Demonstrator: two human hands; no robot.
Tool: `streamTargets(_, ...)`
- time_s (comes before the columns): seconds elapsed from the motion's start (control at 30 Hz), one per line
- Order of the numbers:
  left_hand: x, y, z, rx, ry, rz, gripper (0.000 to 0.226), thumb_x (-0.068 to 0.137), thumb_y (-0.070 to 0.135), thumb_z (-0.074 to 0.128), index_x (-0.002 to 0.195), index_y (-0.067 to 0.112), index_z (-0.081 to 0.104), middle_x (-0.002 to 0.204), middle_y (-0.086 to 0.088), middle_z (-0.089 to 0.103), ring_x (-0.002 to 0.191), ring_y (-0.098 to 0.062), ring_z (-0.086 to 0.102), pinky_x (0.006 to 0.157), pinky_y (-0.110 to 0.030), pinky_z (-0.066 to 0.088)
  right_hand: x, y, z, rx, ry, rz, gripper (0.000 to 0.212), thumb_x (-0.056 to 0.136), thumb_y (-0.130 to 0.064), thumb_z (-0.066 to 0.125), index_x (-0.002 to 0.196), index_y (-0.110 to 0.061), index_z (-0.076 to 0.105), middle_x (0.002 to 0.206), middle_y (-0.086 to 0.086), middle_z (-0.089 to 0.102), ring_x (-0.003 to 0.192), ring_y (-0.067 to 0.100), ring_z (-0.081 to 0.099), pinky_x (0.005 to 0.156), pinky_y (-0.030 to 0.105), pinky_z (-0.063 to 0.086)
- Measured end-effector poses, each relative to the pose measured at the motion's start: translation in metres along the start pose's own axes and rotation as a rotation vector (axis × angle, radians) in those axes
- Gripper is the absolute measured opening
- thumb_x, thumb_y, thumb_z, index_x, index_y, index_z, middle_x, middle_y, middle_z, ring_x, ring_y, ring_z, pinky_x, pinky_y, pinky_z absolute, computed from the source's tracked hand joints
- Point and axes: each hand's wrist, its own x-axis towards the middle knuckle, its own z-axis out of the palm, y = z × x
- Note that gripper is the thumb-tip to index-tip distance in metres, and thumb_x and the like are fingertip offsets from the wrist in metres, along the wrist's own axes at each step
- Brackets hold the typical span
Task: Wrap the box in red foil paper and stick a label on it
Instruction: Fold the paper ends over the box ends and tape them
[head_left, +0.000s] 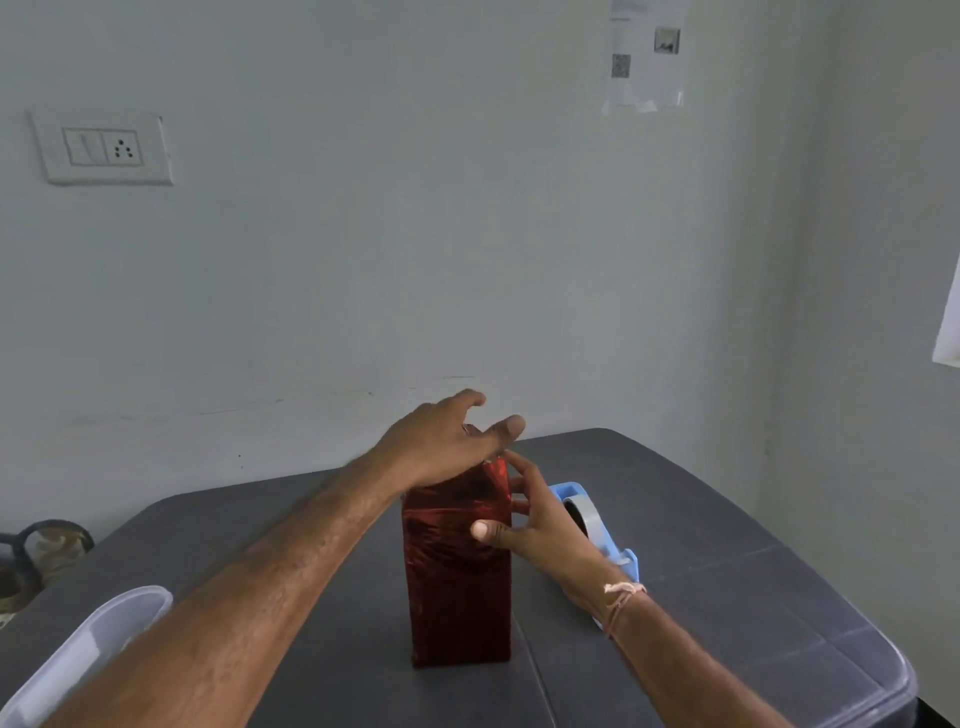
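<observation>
Grey desk is carrying the box; my left hand, fingers spread wide, is steadying its top. My right hand, fingers nearly straight, is pressing the red foil flat under them.

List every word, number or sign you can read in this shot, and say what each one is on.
No text here can be read.
paper sheet on the wall: printed lines, a QR code and a small picture, all too blurred to read.
switch and socket plate: no lettering visible.
red foil box: no label or writing shows.
tape dispenser: no marking visible.
</observation>
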Motion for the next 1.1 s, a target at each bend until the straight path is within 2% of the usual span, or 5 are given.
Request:
streamTargets(0.33, 0.042, 0.0, 0.01, -0.594, -0.077, -0.097, 0.039, 0.083, -0.01, 0.071, 0.119, 0.006, 0.074, 0.106, -0.006, 0.078, 0.098, -0.017, 0.075, 0.089, -0.031, 0.06, 0.001, 0.004, -0.002, 0.002, 0.007, -0.005, 0.092, 0.071, -0.047, 0.091, 0.143, -0.043, 0.034, 0.134, -0.009, 0.06, 0.125, 0.008, 0.058, 0.103, 0.036, 0.055)
streamTargets(0.53, 0.016, -0.017, -0.021, -0.748, 0.25, 0.088, 0.041, 0.097, 0.037, 0.066, 0.136, 0.027, 0.062, 0.124, 0.017, 0.066, 0.108, 0.015, 0.057, 0.089, -0.01, 0.043, 0.003, 0.002, -0.008, 0.004, 0.0, -0.022, 0.092, 0.071, -0.045, 0.092, 0.142, -0.044, 0.035, 0.132, -0.009, 0.062, 0.123, 0.005, 0.059, 0.106, 0.037, 0.054)
streamTargets(0.7, -0.02, -0.092, 0.012, -0.795, 0.264, -0.051, 0.128, 0.043, 0.097, 0.065, 0.152, 0.04, 0.029, 0.147, 0.006, 0.043, 0.137, -0.013, 0.044, 0.111, -0.038, 0.034, 0.003, 0.005, -0.016, 0.059, -0.002, -0.015, 0.085, 0.074, -0.033, 0.092, 0.141, -0.039, 0.039, 0.13, -0.002, 0.067, 0.117, 0.009, 0.067, 0.094, 0.027, 0.058)
streamTargets(0.87, -0.047, -0.111, 0.059, -0.741, -0.084, -0.1, 0.14, 0.052, 0.06, 0.094, 0.158, 0.038, 0.006, 0.149, 0.006, 0.043, 0.144, -0.009, 0.037, 0.123, -0.042, 0.029, 0.006, 0.004, -0.009, 0.086, 0.004, -0.019, 0.09, 0.07, -0.033, 0.094, 0.142, -0.034, 0.041, 0.13, 0.003, 0.067, 0.116, 0.013, 0.069, 0.095, 0.035, 0.06)
streamTargets(1.1, -0.039, -0.11, 0.087, -0.785, 0.1, -0.058, 0.087, 0.067, 0.03, 0.096, 0.136, 0.031, 0.043, 0.129, 0.002, 0.063, 0.119, -0.008, 0.063, 0.087, -0.016, 0.053, -0.015, -0.039, -0.012, -0.058, 0.184, -0.167, 0.088, 0.077, -0.063, 0.08, 0.149, -0.042, 0.035, 0.137, -0.02, 0.056, 0.131, -0.004, 0.05, 0.103, 0.024, 0.045)
